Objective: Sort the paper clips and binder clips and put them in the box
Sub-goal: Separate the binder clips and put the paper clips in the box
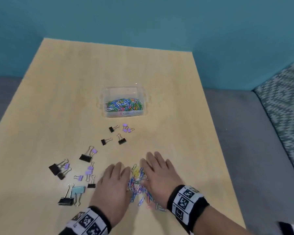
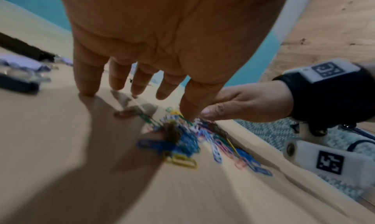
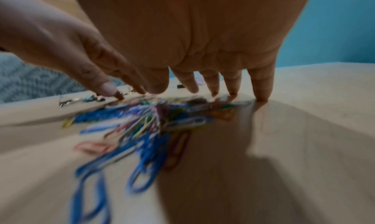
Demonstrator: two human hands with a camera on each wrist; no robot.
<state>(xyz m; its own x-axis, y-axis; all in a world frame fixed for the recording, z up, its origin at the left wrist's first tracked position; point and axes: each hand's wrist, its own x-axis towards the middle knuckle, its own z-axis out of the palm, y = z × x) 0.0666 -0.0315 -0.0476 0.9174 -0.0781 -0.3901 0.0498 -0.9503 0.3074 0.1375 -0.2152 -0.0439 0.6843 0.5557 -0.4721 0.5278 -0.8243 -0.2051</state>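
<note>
Here two hands (image 1: 136, 180) flank perhaps thirty paper clips (image 1: 139, 185); one box (image 1: 125, 114).

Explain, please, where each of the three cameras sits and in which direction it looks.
Head: worn on the head, looks forward and down at the table, clear box, binder clips, and both hands.
Left wrist: under the left hand, looks along its straight fingers; the right hand shows opposite.
Right wrist: under the right hand, looks along its fingers; the left hand enters from the side.
Shared: all three see the paper clip pile between the hands.
</note>
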